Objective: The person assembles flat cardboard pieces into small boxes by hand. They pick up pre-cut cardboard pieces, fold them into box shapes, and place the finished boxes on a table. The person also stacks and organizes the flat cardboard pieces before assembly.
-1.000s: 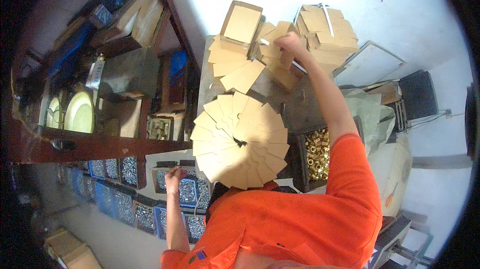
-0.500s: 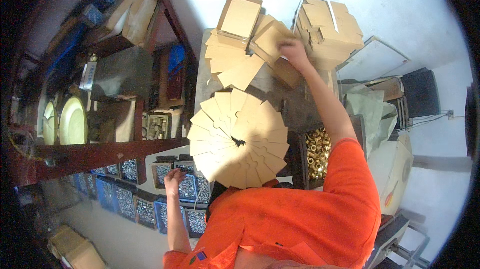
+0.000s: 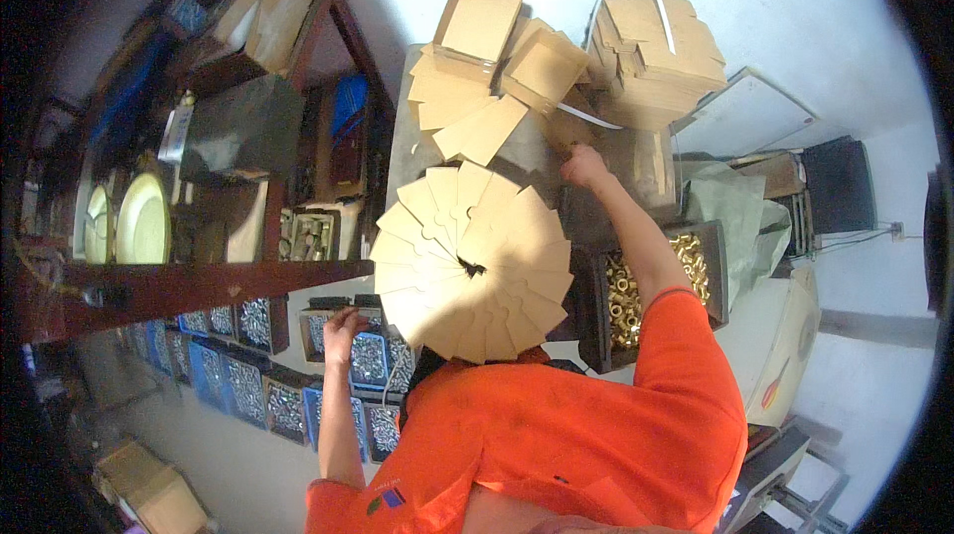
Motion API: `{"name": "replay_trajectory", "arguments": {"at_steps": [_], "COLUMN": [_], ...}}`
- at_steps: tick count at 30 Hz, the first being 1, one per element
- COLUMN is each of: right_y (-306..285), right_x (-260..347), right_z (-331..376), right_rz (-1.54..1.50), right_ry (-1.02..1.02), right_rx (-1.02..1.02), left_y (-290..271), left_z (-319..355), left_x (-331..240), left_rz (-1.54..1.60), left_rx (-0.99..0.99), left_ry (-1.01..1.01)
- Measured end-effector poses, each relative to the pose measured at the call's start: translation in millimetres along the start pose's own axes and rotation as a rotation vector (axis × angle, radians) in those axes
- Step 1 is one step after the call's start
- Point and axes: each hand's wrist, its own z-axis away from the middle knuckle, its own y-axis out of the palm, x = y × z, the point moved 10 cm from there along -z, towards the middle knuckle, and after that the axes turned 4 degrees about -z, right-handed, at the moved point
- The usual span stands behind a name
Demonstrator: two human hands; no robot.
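Observation:
A round fan of overlapping tan cardboard sheets (image 3: 517,286) with notched edges lies in front of my body. Beyond it, my right hand (image 3: 584,166) reaches forward with curled fingers to the edge of a brown cardboard piece (image 3: 568,129); whatever the fingertips hold is hidden. Beside that piece are a white strip (image 3: 596,119) and a shallow cardboard box (image 3: 547,62). A second open box (image 3: 480,17) sits farther back, over fanned flat sheets (image 3: 482,132). Left of the round fan, my left hand (image 3: 343,330) hangs with loosely bent fingers and nothing visible in it.
A strapped stack of flat cardboard (image 3: 661,57) stands at the back right. Brass fittings fill a bin (image 3: 621,301) under my right arm. Bins of small metal parts (image 3: 243,385) line the lower left. A shelf with a red-brown beam (image 3: 209,291) rises at left.
My right hand has come back toward me from the shallow box, down to the brown piece's edge. More of the white strip shows. The left hand stays low at left; the view shifted slightly.

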Motion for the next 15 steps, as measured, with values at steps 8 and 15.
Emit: {"name": "replay_trajectory", "arguments": {"at_steps": [8,15], "right_y": [-43,39], "right_x": [54,65], "right_z": [126,334], "right_rz": [-0.657,-0.846], "right_ry": [-0.139,0.199], "right_rx": [-0.271,0.073], "left_y": [34,54], "left_z": [32,57], "left_x": [38,70], "left_rz": [0.15,0.216], "left_rx": [0.167,0.282], "left_ry": [-0.176,-0.273]}}
